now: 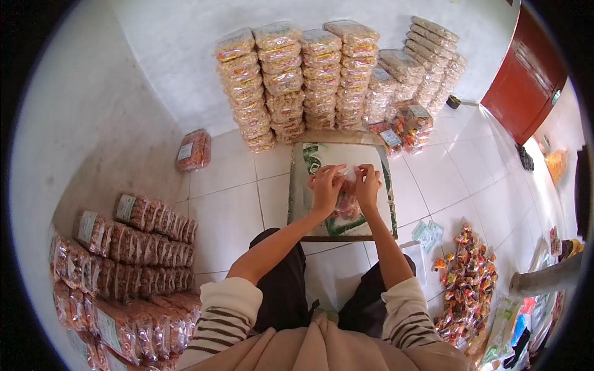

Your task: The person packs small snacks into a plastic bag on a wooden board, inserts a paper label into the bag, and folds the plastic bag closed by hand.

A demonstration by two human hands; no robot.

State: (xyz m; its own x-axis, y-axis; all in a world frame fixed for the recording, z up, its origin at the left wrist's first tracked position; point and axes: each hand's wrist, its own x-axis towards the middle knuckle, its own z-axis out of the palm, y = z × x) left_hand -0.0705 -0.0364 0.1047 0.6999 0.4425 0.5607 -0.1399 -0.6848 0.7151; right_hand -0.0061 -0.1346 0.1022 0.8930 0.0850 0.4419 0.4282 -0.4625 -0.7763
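Note:
A clear plastic bag (348,204) with reddish-orange contents sits on a low table (309,216) with a white and green top, in front of my knees. My left hand (327,185) pinches the top of the bag on its left side. On the right side of the same opening, my right hand (368,184) has its fingers closed on the plastic. Both hands are close together above the bag. My forearms partly cover the bag, and its exact contents are hard to make out.
Tall stacks of packed snack bags (281,80) line the back wall. Reddish-brown packs (148,272) are piled at left. Small colourful packets (470,278) lie heaped on the floor at right, near printed labels (427,235). A red door (526,74) stands at far right.

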